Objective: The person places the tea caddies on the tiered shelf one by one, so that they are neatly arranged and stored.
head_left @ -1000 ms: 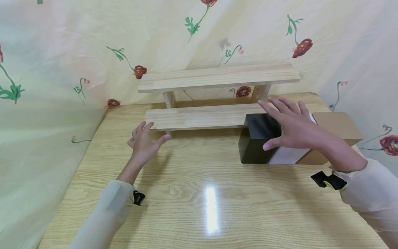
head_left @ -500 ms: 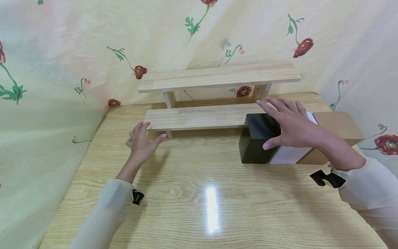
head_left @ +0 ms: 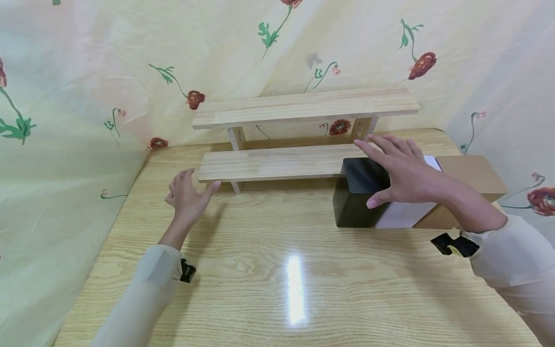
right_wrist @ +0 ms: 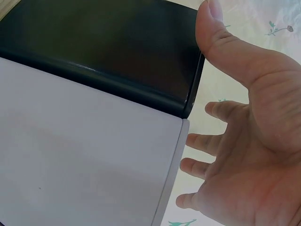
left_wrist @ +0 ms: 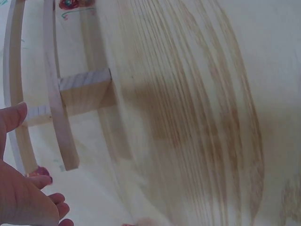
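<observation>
My right hand (head_left: 403, 173) is spread over a row of boxes, thumb and fingers apart, gripping nothing. Below it stands a glossy black box (head_left: 353, 207) with rounded edges. A white box (head_left: 396, 214) sits against it, partly hidden by the hand, and a brown box (head_left: 470, 173) ends the row on the right. In the right wrist view, the right thumb overlaps the edge of the black box (right_wrist: 103, 42), and the fingers lie beyond the white box (right_wrist: 89, 155). My left hand (head_left: 186, 200) is raised with fingers loosely bent, holding nothing, just left of the lower wooden shelf board (head_left: 277, 163).
Behind the lower board, a longer upper board (head_left: 303, 107) rests on wooden supports (head_left: 236, 139). All of it stands at the back of a wood-grain table (head_left: 243, 289). Floral cloth (head_left: 243, 53) hangs behind the table and along both sides.
My left hand has drifted left, away from the end of the lower board. The right hand has shifted very slightly left above the boxes, which stay in place.
</observation>
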### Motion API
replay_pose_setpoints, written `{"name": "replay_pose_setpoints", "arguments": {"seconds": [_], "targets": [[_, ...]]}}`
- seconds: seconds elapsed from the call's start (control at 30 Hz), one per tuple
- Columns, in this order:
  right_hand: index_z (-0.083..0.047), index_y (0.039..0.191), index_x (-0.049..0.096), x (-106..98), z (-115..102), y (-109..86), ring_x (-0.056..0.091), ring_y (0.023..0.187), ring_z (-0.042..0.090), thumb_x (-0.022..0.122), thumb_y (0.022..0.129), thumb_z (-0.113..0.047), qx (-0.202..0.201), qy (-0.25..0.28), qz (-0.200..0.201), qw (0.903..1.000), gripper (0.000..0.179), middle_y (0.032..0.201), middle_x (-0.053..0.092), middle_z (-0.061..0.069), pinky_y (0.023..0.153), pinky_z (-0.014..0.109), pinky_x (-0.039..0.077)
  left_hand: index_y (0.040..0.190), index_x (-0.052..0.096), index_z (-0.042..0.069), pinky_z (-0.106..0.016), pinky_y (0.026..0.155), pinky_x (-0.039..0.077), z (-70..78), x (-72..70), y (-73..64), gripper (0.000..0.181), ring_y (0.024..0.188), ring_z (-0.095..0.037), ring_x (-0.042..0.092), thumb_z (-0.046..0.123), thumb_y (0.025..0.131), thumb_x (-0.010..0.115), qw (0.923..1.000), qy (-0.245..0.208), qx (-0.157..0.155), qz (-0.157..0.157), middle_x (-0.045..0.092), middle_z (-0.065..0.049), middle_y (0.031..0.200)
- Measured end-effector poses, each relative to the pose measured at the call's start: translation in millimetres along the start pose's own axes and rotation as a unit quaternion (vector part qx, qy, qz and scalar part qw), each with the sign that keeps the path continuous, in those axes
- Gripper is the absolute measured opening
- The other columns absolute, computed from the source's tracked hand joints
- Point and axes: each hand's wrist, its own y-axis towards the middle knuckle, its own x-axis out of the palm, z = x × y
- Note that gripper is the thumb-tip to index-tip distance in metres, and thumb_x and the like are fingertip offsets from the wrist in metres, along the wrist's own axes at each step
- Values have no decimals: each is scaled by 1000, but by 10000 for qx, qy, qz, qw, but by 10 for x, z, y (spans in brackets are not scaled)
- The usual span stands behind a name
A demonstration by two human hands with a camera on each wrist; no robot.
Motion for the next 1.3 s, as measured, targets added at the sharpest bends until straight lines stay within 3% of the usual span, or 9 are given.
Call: {"name": "replay_pose_setpoints", "arguments": {"seconds": [0.6,0.8,1.07,1.3], "targets": [[-17,154,21,7,-23,46,17,135,47,90,61,-37,-172,164,-268,9994,118,152,24,21,102,70,4,151,19,2,-63,99,7,-240,-17,116,98,136,-43,16,57,84,65,9986,-171,-303,-388,22,-26,151],[-12,150,32,27,-35,44,24,134,43,90,61,-36,-374,272,-284,9985,109,148,33,20,101,67,8,150,21,2,-63,99,7,-279,4,147,94,135,-44,15,55,86,64,9978,-296,-303,-515,21,-27,151],[-7,146,40,41,-47,56,29,132,41,90,64,-31,-406,377,-464,9974,99,144,37,24,104,60,13,148,30,5,-63,101,4,-277,46,179,87,137,-43,14,57,86,62,9980,-421,-201,-429,23,-24,150],[-9,148,37,28,-80,49,32,129,39,89,67,-26,-202,613,-632,9959,97,145,35,21,96,56,32,147,33,5,-61,100,5,-264,65,200,81,136,-42,12,55,89,60,9979,-458,-71,-443,23,-23,150]]}}
